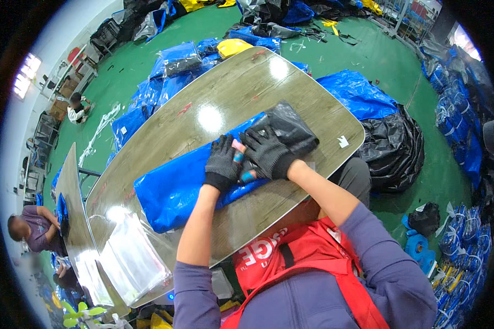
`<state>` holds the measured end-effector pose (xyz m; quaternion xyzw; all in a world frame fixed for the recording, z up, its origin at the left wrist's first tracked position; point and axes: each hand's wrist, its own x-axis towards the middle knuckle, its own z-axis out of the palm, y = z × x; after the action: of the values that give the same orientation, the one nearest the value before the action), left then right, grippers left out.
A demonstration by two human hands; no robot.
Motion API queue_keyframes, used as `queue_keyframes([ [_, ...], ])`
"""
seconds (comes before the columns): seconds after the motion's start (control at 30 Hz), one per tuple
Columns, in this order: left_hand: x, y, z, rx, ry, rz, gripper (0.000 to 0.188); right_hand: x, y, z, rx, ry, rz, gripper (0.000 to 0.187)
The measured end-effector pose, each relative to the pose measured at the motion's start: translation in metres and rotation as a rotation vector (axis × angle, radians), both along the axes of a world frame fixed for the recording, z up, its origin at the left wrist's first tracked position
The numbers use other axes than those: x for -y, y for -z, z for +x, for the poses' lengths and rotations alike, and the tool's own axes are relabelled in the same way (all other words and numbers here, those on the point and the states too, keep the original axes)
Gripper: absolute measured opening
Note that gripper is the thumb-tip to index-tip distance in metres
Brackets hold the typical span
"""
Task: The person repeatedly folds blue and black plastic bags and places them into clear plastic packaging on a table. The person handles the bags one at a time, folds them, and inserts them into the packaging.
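A long folded sheet of shiny plastic (173,189), blue on its left part and black on its right, lies slantwise across the wood-patterned table. My left hand (223,162), in a dark knitted glove, rests flat on the blue part close to where the colours meet. Just right of it, my right hand (266,152) presses down on the black part with its fingers stretched out. Both gloves leave some fingertips bare, and coloured wraps show on the thumbs. Neither hand grips anything; the sheet's surface under the palms is hidden.
Clear plastic bags (136,257) are stacked at the table's (148,143) near left. Blue packages (175,60) pile against its far side. A black and blue sheet heap (392,142) lies on the green floor at right. A person (38,225) works at a neighbouring table.
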<state>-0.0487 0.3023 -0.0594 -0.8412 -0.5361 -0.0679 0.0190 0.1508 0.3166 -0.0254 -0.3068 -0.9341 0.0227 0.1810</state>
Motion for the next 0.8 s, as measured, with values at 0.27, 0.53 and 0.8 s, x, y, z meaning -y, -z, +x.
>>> queue_keyframes([
  [0.27, 0.079, -0.031, -0.096, 0.169, -0.56, 0.54, 0.06, -0.003, -0.004, -0.039, 0.216, 0.38, -0.086, 0.068],
  [0.53, 0.173, -0.028, -0.222, 1.183, -1.046, -0.105, 0.065, 0.013, 0.006, -0.114, 0.218, 0.356, -0.218, 0.061],
  [0.8, 0.158, -0.106, -0.18, 1.134, -0.836, -0.027, 0.044, 0.018, 0.008, -0.095, 0.043, 0.312, -0.135, 0.05],
])
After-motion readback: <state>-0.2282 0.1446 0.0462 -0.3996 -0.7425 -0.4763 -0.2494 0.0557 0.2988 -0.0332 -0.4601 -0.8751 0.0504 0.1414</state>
